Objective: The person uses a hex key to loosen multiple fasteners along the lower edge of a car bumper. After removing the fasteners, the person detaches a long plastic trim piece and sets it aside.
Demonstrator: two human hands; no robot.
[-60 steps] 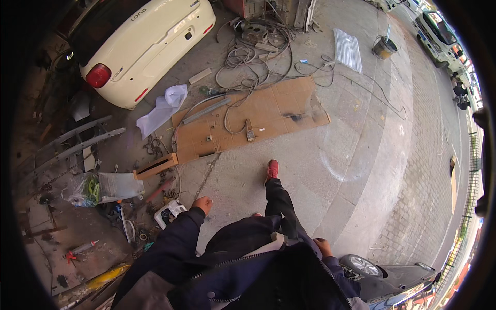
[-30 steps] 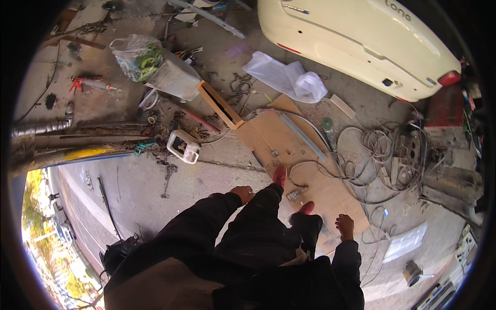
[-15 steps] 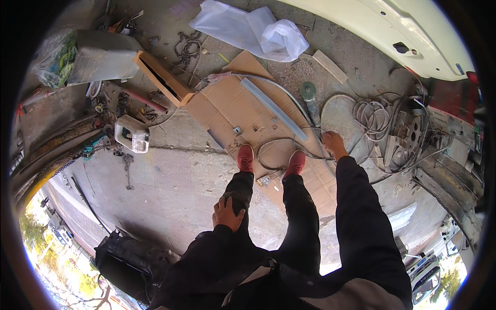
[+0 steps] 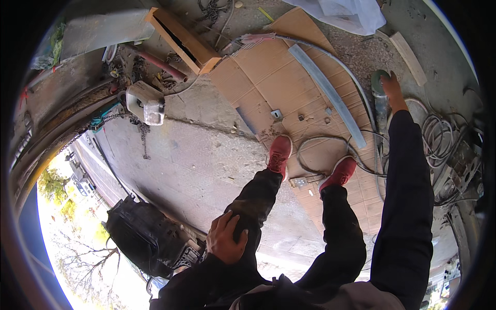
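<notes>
My right hand (image 4: 393, 93) is stretched out to the far right, its fingers closed at the edge of a green disc (image 4: 378, 81) on an angle grinder (image 4: 381, 108). The grinder lies on the ground beside a cardboard sheet (image 4: 258, 67), its body pointing toward me. My left hand (image 4: 226, 240) rests on my left leg with fingers spread, holding nothing. On the cardboard lie a long grey metal strip (image 4: 328, 94) and several small metal pieces, among them a square plate with a hole (image 4: 277, 114). A grey cable (image 4: 310, 170) loops around by my red shoes.
A long open cardboard box (image 4: 181, 41) lies at the far left, near a dirty white machine (image 4: 145, 103). Coiled cables (image 4: 436, 134) sit at the right. White plastic sheeting (image 4: 346, 13) and a wooden strip (image 4: 408, 58) lie at the back. A black bulky object (image 4: 142, 235) stands at lower left.
My right hand has moved forward and right, from beside the cable to the grinder's disc. The view has turned, shifting the scene. My left hand stays on my leg.
</notes>
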